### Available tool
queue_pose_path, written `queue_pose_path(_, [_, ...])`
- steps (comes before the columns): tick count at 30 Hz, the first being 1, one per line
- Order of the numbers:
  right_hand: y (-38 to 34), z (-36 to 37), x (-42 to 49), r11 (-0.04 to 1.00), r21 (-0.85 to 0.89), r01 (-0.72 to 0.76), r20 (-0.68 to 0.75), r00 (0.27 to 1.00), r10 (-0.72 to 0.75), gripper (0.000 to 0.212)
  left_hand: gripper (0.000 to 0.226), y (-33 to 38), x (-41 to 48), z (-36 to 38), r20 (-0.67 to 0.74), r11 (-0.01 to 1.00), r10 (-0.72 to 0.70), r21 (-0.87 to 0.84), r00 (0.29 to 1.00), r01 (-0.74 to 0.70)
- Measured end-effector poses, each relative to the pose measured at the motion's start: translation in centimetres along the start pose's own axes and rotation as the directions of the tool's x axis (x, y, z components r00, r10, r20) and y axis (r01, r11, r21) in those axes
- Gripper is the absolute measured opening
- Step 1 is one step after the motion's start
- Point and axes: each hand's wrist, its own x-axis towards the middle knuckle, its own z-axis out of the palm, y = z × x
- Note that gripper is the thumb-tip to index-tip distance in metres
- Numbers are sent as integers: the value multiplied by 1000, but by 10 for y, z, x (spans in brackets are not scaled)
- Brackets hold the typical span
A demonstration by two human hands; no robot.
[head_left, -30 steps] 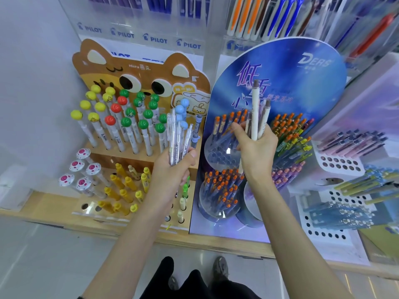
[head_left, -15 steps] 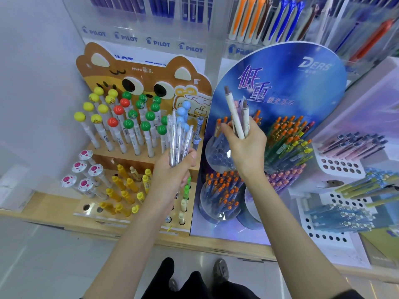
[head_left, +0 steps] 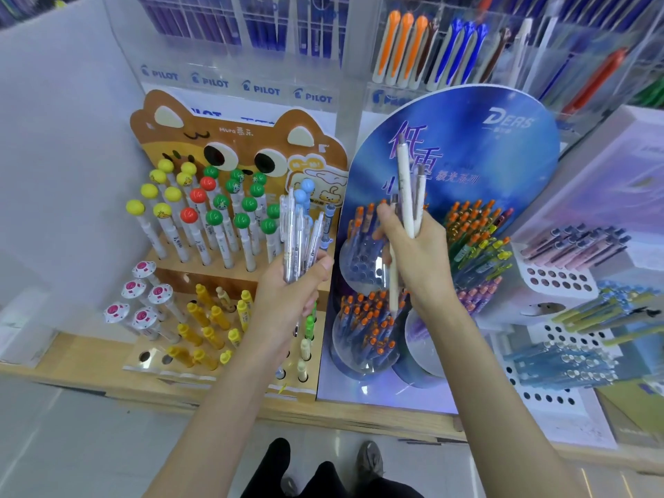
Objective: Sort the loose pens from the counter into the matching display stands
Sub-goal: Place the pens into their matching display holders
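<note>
Black trousers (head_left: pixel 276 461) stand nearest, at the wooden counter (head_left: pixel 90 368). Over it, the left hand (head_left: pixel 287 296) has its fingers curled round a bundle of clear pens (head_left: pixel 296 242), ends up, in front of the cat-faced stand (head_left: pixel 233 138). The right hand (head_left: pixel 420 260) grips a few white pens (head_left: pixel 407 195) upright before the blue stand (head_left: pixel 467 145), above its orange-capped pens (head_left: pixel 366 325). Behind them rise clear Pilot racks (head_left: pixel 251 48).

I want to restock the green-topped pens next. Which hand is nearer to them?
Left. The left hand, holding clear pens, sits just right of the green-topped pens; the right hand, holding white pens, is farther right, before the blue stand.
</note>
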Motion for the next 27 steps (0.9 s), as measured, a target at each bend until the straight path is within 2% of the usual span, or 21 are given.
queue_pose_path(2, [-4,-7,-13,976,187,-110,145,986,83,24,3,2,-1,3,14,1000,-4,-16,1000,4])
queue_pose_path(4, [-1,-12,-27,898,362,-249,272,950,153,25,3,3,-3,6,38,1000,6,-21,999,-5])
queue_pose_path(6, [3,-15,-40,806,489,-334,312,930,196,23,4,2,-8,9,74,1000,10,-22,997,-8])
queue_pose_path(9, [9,-18,-55,707,614,-350,284,934,215,19,14,0,-20,13,163,999,-8,-29,987,13])
queue_pose_path(14, [17,-21,-79,694,666,-273,161,961,224,17,34,-8,-43,19,290,999,-41,-19,956,49])
queue_pose_path(17, [17,-20,-92,636,728,-256,113,960,257,23,27,-20,-53,20,350,997,-54,74,935,30])
queue_pose_path(19, [17,-22,-100,608,757,-239,83,958,273,24,19,-25,-58,21,367,994,-93,85,925,66])
queue_pose_path(24, [26,-38,-116,593,770,-233,46,949,313,16,8,-36,-66,25,338,988,-143,100,930,116])
queue_pose_path(27, [31,-47,-118,598,757,-261,50,937,345,16,11,-40,-69,36,333,991,-81,129,940,39])
